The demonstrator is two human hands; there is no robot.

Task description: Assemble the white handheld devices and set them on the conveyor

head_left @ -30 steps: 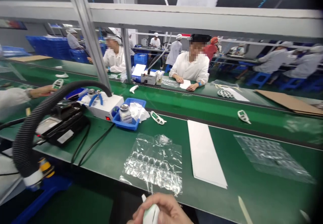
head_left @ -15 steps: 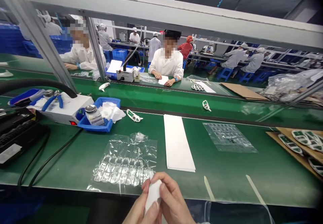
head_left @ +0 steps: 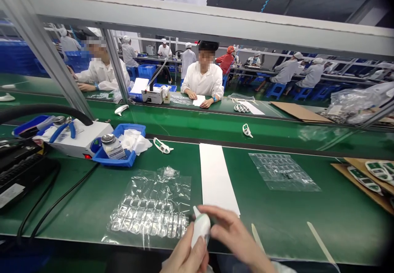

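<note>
A white ear thermometer (head_left: 200, 230) with a pointed tip is held upright in my left hand (head_left: 184, 254), fingers and thumb wrapped round its lower body. My right hand (head_left: 237, 232) is just to the right of it, slightly blurred, fingers apart and reaching towards the tip; whether a fingertip touches it I cannot tell. Beyond my hands lies a long white paper sheet (head_left: 217, 178). To their left, a clear plastic bag (head_left: 147, 213) holds rows of shiny clear parts. Another thermometer shell (head_left: 162, 145), its green board showing, rests near the bench's back edge.
A blue tray (head_left: 123, 163) holds a metal-topped bottle and white tissues. Beside it stands a white box (head_left: 83, 139). More clear parts lie in a bag (head_left: 283, 172) on the right, near stacked cardboard (head_left: 347, 174) bearing shells. A thermometer shell (head_left: 247, 130) sits on the green belt; a co-worker (head_left: 203, 78) sits opposite.
My right hand has come away from its grip on the thermometer and moved right, fingers spreading. The thermometer, now in my left hand, has its pointed tip showing. Shells on the belt have shifted slightly left.
</note>
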